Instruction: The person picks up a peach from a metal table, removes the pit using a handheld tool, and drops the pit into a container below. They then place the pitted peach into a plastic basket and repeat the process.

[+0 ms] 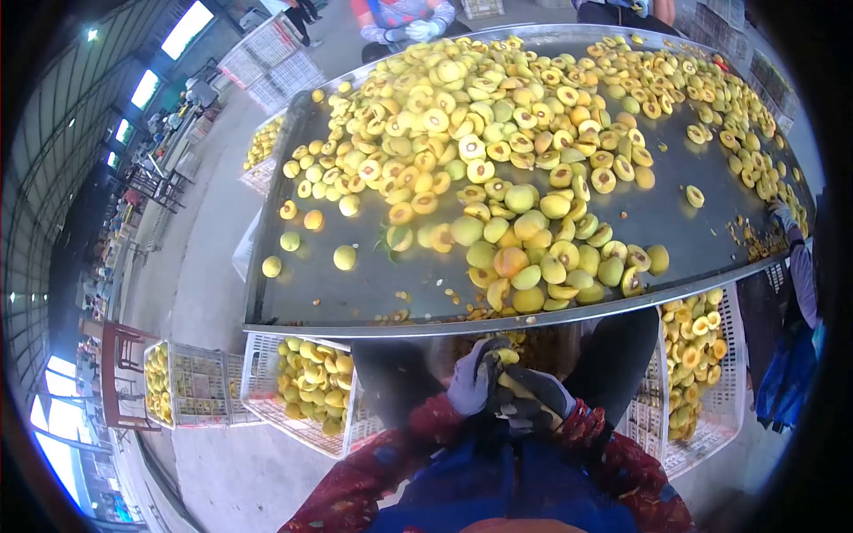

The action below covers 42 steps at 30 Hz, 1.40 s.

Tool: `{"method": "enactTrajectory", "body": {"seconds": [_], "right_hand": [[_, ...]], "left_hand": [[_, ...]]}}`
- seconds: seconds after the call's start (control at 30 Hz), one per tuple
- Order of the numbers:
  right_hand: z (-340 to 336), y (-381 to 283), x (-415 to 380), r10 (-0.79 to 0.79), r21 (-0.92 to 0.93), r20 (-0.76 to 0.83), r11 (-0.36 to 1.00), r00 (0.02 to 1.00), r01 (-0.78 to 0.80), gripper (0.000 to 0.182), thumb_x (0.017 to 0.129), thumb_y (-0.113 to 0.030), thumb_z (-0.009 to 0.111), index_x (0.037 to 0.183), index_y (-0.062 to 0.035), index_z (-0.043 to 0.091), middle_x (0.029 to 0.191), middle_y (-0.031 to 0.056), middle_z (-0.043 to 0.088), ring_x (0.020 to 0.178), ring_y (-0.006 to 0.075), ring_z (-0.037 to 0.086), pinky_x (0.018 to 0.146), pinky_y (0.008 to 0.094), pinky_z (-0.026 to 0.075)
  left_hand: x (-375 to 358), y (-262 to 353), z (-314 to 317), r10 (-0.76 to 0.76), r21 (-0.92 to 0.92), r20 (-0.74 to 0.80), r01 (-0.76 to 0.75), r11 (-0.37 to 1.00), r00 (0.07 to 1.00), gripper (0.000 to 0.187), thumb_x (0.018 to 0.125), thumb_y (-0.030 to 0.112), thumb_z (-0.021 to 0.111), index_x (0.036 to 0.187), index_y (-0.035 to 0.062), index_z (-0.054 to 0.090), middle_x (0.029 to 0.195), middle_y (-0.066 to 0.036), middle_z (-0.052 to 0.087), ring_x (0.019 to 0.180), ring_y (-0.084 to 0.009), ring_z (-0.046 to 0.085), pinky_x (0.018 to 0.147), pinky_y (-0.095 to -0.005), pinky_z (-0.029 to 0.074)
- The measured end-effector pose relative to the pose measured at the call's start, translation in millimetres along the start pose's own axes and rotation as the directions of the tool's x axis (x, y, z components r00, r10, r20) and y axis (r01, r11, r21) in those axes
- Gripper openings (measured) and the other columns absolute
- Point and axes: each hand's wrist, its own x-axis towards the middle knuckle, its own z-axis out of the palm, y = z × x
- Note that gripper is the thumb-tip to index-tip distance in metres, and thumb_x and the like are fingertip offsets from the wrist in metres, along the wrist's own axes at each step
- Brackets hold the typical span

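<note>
Both my hands are gloved and close together in front of my lap, just below the near edge of the metal table (391, 327). My left hand (471, 377), in a pale grey-lilac glove, is closed around a small yellow-green piece of peach (507, 355). Against it, my right hand (538, 391) in a darker grey glove has its fingers curled in; a pale strip shows along them, and what they grip is hidden. Beyond my hands, a heap of peaches (529, 222), many halved with brown pits or hollows showing, spreads over the table.
White plastic crates of peach halves stand by my left (258, 373) and right (733, 382) legs. Another crate (200, 386) is farther left. Across the table sits a person in gloves (426, 28); another person's gloved hand (782, 216) reaches in at the right edge.
</note>
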Motion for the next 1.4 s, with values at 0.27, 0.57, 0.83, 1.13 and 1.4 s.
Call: {"method": "enactTrajectory", "body": {"seconds": [0.27, 0.57, 0.83, 1.13, 1.4], "right_hand": [[-26, 8, 6, 0.115, 0.176, 0.084, 0.976, 0.990, -0.129, 0.045, 0.093, -0.049, 0.040, 0.091, -0.0054, 0.050, 0.051, -0.0033, 0.043, 0.039, 0.0105, 0.041, 0.043, 0.0254, 0.034], [-50, 16, 14, 0.064, 0.160, 0.047, 0.984, 0.997, -0.071, 0.044, 0.093, -0.048, 0.040, 0.090, -0.0060, 0.052, 0.049, -0.0040, 0.043, 0.039, 0.0122, 0.041, 0.045, 0.0259, 0.034], [-37, 16, 11, 0.027, 0.096, 0.142, 0.995, 0.990, -0.040, 0.036, 0.094, -0.039, 0.042, 0.096, -0.0053, 0.053, 0.057, -0.0025, 0.045, 0.044, 0.0112, 0.043, 0.044, 0.0253, 0.036], [20, 5, -8, -0.262, -0.351, -0.335, 0.926, 0.905, 0.138, 0.039, 0.093, -0.043, 0.045, 0.086, -0.0053, 0.054, 0.048, 0.0001, 0.043, 0.036, 0.0090, 0.038, 0.037, 0.0220, 0.030], [-42, 0, 5, -0.342, -0.480, -0.414, 0.869, 0.844, 0.116, 0.028, 0.092, -0.039, 0.050, 0.091, -0.0114, 0.056, 0.050, -0.0011, 0.043, 0.035, 0.0089, 0.037, 0.040, 0.0240, 0.034]], "left_hand": [[-9, -3, 6, -0.017, -0.407, 0.000, 0.016, 0.913, 1.000, 0.039, 0.097, 0.026, 0.036, 0.119, -0.0041, 0.047, 0.107, -0.014, 0.060, 0.100, -0.0206, 0.057, 0.091, -0.0321, 0.043], [-11, -2, 4, 0.086, -0.137, -0.038, -0.091, 0.986, 0.996, 0.039, 0.097, 0.028, 0.036, 0.117, -0.0044, 0.048, 0.105, -0.014, 0.059, 0.098, -0.0203, 0.057, 0.091, -0.0317, 0.042], [-12, 13, 4, -0.044, -0.422, -0.044, 0.021, 0.906, 0.998, 0.034, 0.098, 0.022, 0.034, 0.114, -0.0039, 0.050, 0.103, -0.012, 0.060, 0.094, -0.0200, 0.057, 0.087, -0.0303, 0.044], [-40, 9, -59, -0.201, 0.321, -0.482, 0.385, 0.865, 0.853, 0.027, 0.092, 0.021, 0.044, 0.110, 0.0026, 0.052, 0.099, -0.019, 0.060, 0.078, -0.0385, 0.061, 0.070, -0.0394, 0.050], [-8, 24, -137, -0.050, 0.864, -0.442, 0.441, 0.243, 0.895, 0.042, 0.086, 0.036, 0.052, 0.116, 0.0054, 0.053, 0.110, -0.022, 0.057, 0.099, -0.0389, 0.057, 0.085, -0.0446, 0.046]]}}
